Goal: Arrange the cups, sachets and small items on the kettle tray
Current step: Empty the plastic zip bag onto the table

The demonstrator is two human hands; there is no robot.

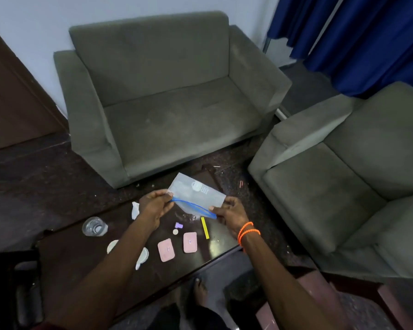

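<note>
Both forearms reach out over the dark surface. Far left, a clear glass stands by white cups. Left hand has its grip pinched on one end of the zip bag, held above the surface. Below it lie two pink sachets and a yellow stick. Right hand, orange bands at the wrist, pinches the blue seal's other end.

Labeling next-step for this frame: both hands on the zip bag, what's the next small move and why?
Probably pull the bag's mouth apart. The left hand and right hand each pinch an end of the blue zip strip of the plastic bag, held above the dark table. The pink sachets, yellow stick and small pieces lie loose below.
</note>
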